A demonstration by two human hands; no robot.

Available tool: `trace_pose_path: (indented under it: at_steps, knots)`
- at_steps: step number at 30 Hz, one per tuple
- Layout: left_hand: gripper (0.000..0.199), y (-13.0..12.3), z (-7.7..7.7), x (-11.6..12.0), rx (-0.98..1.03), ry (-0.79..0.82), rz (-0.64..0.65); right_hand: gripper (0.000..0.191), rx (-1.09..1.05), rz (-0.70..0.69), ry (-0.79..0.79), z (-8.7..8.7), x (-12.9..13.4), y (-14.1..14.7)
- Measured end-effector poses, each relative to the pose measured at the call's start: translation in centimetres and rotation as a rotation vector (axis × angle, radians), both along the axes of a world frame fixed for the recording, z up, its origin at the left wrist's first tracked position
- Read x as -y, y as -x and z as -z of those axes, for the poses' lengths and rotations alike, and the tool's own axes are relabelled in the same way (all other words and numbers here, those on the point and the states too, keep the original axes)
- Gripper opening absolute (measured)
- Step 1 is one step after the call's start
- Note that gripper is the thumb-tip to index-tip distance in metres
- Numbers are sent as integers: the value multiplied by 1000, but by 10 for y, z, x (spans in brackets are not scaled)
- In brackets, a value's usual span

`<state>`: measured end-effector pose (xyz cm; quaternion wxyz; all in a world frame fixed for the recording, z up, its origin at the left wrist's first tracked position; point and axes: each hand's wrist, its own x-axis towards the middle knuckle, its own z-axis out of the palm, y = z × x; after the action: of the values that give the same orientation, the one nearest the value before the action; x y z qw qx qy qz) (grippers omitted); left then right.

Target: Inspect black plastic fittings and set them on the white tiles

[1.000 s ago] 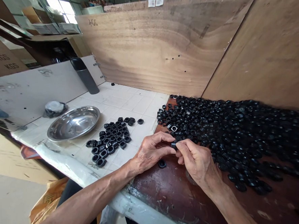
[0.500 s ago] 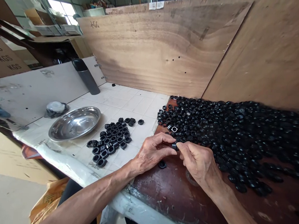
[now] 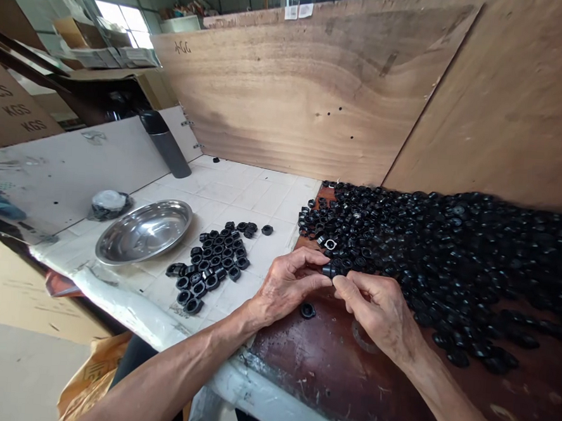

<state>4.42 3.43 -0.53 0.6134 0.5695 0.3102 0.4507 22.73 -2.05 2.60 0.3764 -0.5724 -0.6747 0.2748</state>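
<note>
1. The left hand [image 3: 283, 284] is pinching a small black piece [image 3: 327, 270] between thumb and forefinger, leaving only the piece's width between the tips.
2. The right hand [image 3: 380, 302] is closing in on the piece's right side, its fingers curling and its thumb lying at or just beside it. Whether it is also gripping something, I cannot tell.
3. The piece is sitting above the red tabletop [image 3: 309, 365], at the near left edge of the pile [image 3: 459, 259].
4. A loose ring [image 3: 307, 316] is lying just below the left hand; a sideways knock from that hand could be sending it off.
5. The left pinch is covering little of the piece, so an uneven push from the right thumb could be tipping or popping it out.
6. A dropped piece could be getting lost, since the pile is lying so near and looking so alike.
7. Farther left, the group [image 3: 219, 251] is standing loosely on the white top [image 3: 244, 195]; a sweeping left forearm could be scattering it.
</note>
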Motion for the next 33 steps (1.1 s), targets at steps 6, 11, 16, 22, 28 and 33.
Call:
trace_pose_path:
  at_steps: [6, 11, 16, 22, 28, 33]
  knots:
    - [32, 1, -2, 0, -4, -30, 30, 25, 4, 28, -35, 8, -4, -4]
    - [30, 1, -2, -1, -33, -81, 11, 25, 33, 16, -39, 2, -1, -1]
    - [29, -1, -3, 0, -33, -89, 50, 29, 33, 56, -50, 1, -3, -4]
    - [33, -2, -5, 2, 91, 150, 69, 16, -52, -12, -71, 3, -3, -2]
    - [30, -2, -5, 2, 34, 52, 36, 20, -127, 10, 17, 4, -1, 1]
    - [27, 0, 4, -2, -57, -213, 12, 19, -162, 72, 103, 6, -3, 2]
